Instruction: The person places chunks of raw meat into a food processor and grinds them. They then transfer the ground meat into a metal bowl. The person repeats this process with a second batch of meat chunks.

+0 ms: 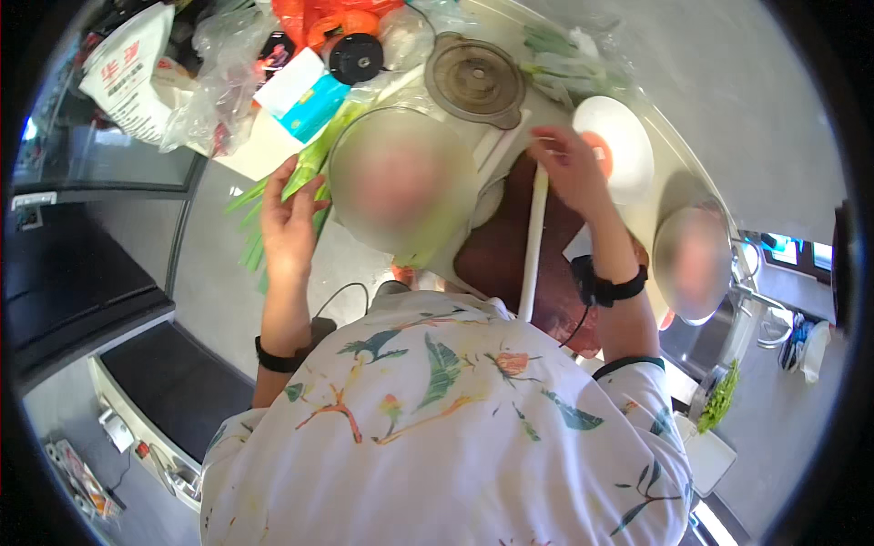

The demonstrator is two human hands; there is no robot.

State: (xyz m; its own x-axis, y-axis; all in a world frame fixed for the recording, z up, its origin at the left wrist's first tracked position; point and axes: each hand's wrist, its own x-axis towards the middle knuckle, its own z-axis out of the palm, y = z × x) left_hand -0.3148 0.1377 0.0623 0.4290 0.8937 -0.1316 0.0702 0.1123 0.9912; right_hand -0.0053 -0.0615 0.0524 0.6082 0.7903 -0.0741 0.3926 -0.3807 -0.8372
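Note:
My left hand (pixel 292 218) is raised with its fingers apart beside the leafy ends of some green onions (pixel 311 160); whether it touches them I cannot tell. A round bowl (pixel 403 179), blurred inside, stands between my hands. My right hand (pixel 570 167) hovers with bent fingers near the top of a long white stalk or rod (pixel 536 239), and contact is unclear. That piece lies across a dark reddish-brown board or sheet (pixel 495 239). Just right of the hand is a white oval plate (pixel 625 147) with something orange on it.
A glass lid (pixel 478 74) lies beyond the bowl. Plastic bags (pixel 225 75), a blue-and-white packet (pixel 311 102) and a black round object (pixel 356 59) crowd the far left. Bagged green vegetables (pixel 567 58) lie at the far right. A blurred round container (pixel 693 263) stands near the sink's faucet (pixel 758 297).

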